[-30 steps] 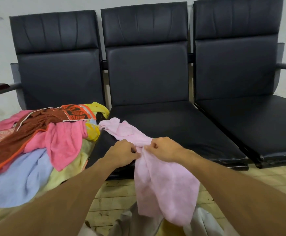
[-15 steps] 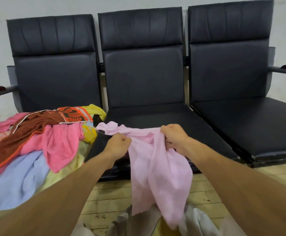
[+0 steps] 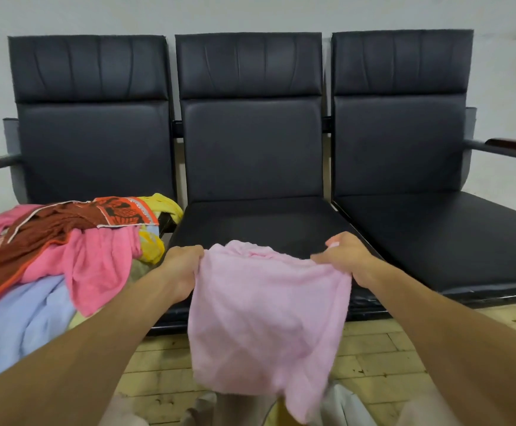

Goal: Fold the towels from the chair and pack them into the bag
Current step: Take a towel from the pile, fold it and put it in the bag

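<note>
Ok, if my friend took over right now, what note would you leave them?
Left hand grips one top corner of the light pink towel, right hand the other.
The towel hangs spread between them, before the middle chair, unfolded.
The pile of towels lies unfolded on the left chair.
Pale fabric at the bottom edge may be the bag; cannot tell.
Nothing visibly folded yet.
Left: fold this towel, pack it, then the pile.

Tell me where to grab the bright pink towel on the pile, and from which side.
Pinch the bright pink towel by its loose front flap, coming from the near side. That flap hangs free over the blue towel; the brown towel lies over its upper part.
</note>
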Tool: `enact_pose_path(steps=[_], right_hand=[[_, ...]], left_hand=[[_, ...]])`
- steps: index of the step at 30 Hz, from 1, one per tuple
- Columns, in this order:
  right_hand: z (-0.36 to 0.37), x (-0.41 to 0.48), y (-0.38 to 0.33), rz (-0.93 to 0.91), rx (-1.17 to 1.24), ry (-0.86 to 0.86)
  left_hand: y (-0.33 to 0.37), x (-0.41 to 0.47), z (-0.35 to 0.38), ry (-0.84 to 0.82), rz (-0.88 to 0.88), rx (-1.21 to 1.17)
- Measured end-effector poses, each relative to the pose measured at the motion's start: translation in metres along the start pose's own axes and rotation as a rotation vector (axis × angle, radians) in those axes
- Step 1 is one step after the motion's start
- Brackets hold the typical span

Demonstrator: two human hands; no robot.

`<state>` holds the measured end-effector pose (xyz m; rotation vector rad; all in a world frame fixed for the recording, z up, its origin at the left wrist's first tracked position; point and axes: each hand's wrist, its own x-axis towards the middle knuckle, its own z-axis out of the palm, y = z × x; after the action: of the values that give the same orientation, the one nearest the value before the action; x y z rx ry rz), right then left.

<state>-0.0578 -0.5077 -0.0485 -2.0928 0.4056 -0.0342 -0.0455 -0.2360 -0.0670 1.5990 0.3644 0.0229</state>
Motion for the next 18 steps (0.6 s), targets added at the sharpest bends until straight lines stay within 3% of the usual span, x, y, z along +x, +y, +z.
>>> enact_pose_path(steps=[3, 8, 14, 18], right_hand=[[0.003, 0.006, 0.008, -0.099, -0.242, -0.008], [-0.004, 0.011, 0.020, -0.239, -0.533, -0.009], [-0.018, 0.007, 0.027, -0.196, -0.590, 0.023], [-0.028, 0.003, 0.030, -0.053, -0.435, -0.023]], left_hand=[[0.001, 0.000, -0.004, -0.090, -0.086, -0.003], [-0.003, -0.001, -0.006, -0.104, -0.053, 0.309], [-0.013, -0.002, -0.028, -0.096, -0.074, 0.475], [-0.013, -0.009, -0.036, -0.096, -0.102, 0.595]])
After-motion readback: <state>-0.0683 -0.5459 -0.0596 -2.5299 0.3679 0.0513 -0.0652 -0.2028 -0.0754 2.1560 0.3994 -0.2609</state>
